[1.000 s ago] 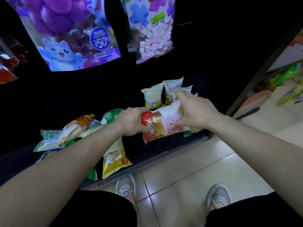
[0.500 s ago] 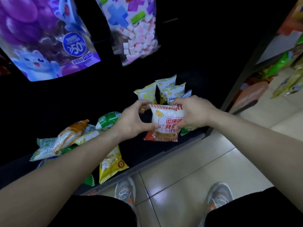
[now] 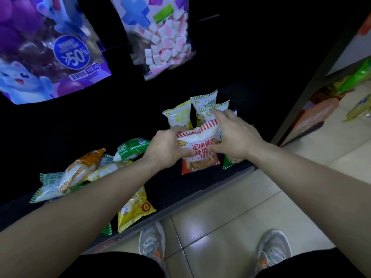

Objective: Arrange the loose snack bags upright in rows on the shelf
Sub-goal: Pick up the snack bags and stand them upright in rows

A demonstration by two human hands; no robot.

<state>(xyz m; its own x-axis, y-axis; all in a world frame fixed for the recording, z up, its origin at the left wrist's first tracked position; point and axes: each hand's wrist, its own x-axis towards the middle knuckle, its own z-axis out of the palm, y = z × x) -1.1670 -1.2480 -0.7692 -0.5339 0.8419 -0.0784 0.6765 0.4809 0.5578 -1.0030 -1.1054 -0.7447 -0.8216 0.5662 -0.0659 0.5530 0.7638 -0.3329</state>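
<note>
Both hands hold a red-and-white snack bag (image 3: pixel 198 149) upright on the dark shelf (image 3: pixel 180 189). My left hand (image 3: pixel 166 147) grips its left side and my right hand (image 3: pixel 234 135) grips its top right corner. Just behind it stand several upright bags, among them a yellow-green bag (image 3: pixel 178 115) and a green-striped bag (image 3: pixel 204 101). A green bag (image 3: pixel 229 162) peeks out under my right wrist. Loose bags lie in a heap to the left: a green one (image 3: pixel 130 149), an orange one (image 3: pixel 84 165), a white-green one (image 3: pixel 50 185) and a yellow one (image 3: pixel 136 209) near the shelf's front edge.
Two large candy bags hang above, a purple one (image 3: pixel 50 51) and a marshmallow one (image 3: pixel 160 37). The tiled floor (image 3: pixel 230 207) and my two shoes lie below the shelf edge. Another rack with green packets (image 3: pixel 357 77) stands at the right.
The red-and-white bag was turned from lying sideways to upright and carried back toward the standing row. Both hands stayed on it and moved slightly away from me.
</note>
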